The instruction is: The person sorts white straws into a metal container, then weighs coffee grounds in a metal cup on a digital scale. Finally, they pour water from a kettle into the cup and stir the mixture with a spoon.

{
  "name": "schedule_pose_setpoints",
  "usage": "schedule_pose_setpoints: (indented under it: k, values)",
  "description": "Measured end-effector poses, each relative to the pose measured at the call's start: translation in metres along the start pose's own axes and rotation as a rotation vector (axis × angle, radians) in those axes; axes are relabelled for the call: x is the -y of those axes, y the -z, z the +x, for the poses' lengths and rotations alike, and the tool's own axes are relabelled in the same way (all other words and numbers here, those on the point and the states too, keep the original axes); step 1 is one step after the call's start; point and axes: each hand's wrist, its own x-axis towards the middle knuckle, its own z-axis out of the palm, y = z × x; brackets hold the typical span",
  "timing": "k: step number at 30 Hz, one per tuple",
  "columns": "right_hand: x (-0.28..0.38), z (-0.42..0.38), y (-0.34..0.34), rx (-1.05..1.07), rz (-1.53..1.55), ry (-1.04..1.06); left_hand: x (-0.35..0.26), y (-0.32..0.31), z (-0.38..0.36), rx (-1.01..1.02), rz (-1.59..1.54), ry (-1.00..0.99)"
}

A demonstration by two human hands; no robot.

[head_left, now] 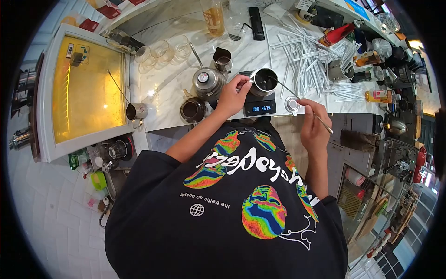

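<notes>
My left hand [233,96] is closed on the side of a steel cup [263,91], thumb and fingers pinching near its rim. Dark contents show inside the cup, which rests on a black digital scale [260,108] with a lit blue display. In my right hand [314,125] is a long thin metal spoon [287,89], gripped by its handle, its far end dipping into the cup. A small round metal piece [292,104] lies between the scale and my right hand. Just left of my left hand stands a steel gooseneck kettle [207,82].
A glass server with dark liquid [192,110] is near the counter's front edge. Behind stand a small steel pitcher [222,59], clear glasses [161,51] and an amber bottle [213,18]. Many white-wrapped straws [304,56] cover the right side. An open yellow-lit door [88,88] is at left.
</notes>
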Motion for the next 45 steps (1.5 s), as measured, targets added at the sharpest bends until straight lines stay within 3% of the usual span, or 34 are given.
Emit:
schedule_pose_setpoints:
  k: [4,11,14,20,27,30,33,36,40,45]
  values:
    - [-0.001,-0.005,0.002,0.044,0.044,0.091,0.002,0.0,0.001,0.006,0.018,0.0]
    - [-0.002,-0.004,0.002,0.027,0.041,-0.033,0.001,0.002,0.0,-0.004,0.012,-0.016]
    - [-0.003,-0.006,0.002,0.052,0.057,0.06,0.001,0.0,0.001,0.0,0.009,-0.016]
    - [0.003,-0.008,0.011,-0.083,0.168,-0.054,0.0,0.004,-0.004,0.028,0.013,0.006]
    - [-0.005,-0.019,0.006,-0.208,0.202,0.033,-0.004,0.014,-0.022,0.024,0.02,-0.002]
    - [-0.018,-0.028,-0.006,-0.359,0.315,-0.028,-0.001,0.014,-0.034,0.022,-0.02,0.017]
    - [-0.02,-0.028,-0.006,-0.446,0.401,-0.238,-0.007,0.01,-0.044,-0.016,-0.018,-0.007]
    - [-0.04,-0.027,-0.007,-0.474,0.401,-0.328,-0.01,0.007,-0.053,-0.043,-0.019,-0.024]
    - [-0.048,-0.023,-0.002,-0.466,0.674,-0.449,-0.017,0.002,-0.075,-0.107,-0.007,0.023]
    - [-0.053,-0.023,0.009,-0.41,0.787,-0.462,-0.017,-0.006,-0.119,-0.185,-0.007,0.089]
